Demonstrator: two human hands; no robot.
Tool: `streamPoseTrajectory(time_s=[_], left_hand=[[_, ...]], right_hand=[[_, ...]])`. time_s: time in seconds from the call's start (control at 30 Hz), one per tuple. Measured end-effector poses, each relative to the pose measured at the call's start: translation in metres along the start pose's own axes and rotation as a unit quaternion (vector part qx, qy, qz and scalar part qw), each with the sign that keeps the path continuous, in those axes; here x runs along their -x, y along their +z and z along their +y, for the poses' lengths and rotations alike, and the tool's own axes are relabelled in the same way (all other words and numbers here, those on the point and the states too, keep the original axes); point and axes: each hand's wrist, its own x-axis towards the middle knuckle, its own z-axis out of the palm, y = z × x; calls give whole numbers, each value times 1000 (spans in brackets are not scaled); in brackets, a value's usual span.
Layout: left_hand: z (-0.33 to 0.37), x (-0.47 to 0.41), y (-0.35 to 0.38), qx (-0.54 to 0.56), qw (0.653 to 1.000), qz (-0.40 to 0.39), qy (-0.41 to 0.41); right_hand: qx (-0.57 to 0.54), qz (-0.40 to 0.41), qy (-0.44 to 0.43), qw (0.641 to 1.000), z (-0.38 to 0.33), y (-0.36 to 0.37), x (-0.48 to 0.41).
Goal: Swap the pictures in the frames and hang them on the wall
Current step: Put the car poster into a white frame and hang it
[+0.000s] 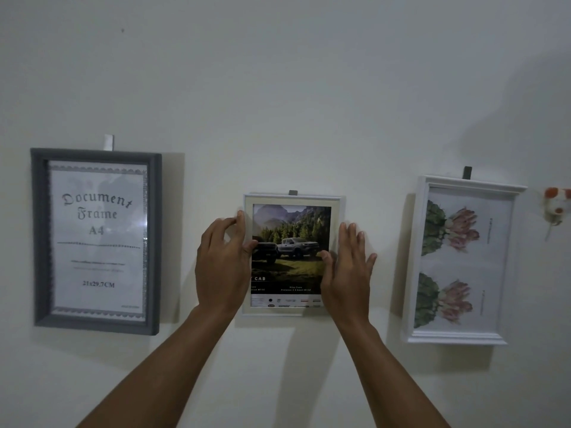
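Observation:
Three frames hang on a pale wall. The small light frame (293, 199) in the middle holds a picture of pickup trucks under mountains. My left hand (224, 261) grips its left edge, thumb on the front and fingers curled round the side. My right hand (347, 267) lies against its right edge with fingers straight and spread, the thumb on the glass. To the left hangs a grey frame (41, 242) with a "Document Frame A4" sheet. To the right hangs a white frame (417, 257) with two flower prints turned sideways.
Each frame hangs from a small hook or tab at its top edge, such as the white tab (108, 142) above the grey frame. A small orange and white ornament (556, 205) sticks to the wall at the far right. Bare wall spreads above and below the frames.

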Motion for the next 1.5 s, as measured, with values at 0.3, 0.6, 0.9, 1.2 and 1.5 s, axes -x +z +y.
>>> streamPoseTrajectory(time_s=[0.3, 0.6, 0.9, 1.2, 1.5], left_hand=[[-5, -1, 10, -28, 1000, 3, -9], [-6, 0, 11, -20, 999, 3, -25], [-6, -1, 10, -7, 999, 2, -31], [-6, 1, 5, -5, 999, -17, -30], [-3, 2, 4, 12, 999, -13, -32]], right_hand=[[-5, -14, 5, 1000, -3, -3, 1], [11, -15, 0, 1000, 1, -1, 2], [10, -16, 2, 1000, 3, 0, 1], [10, -33, 1, 999, 1, -3, 1], [8, -44, 4, 999, 0, -6, 1]])
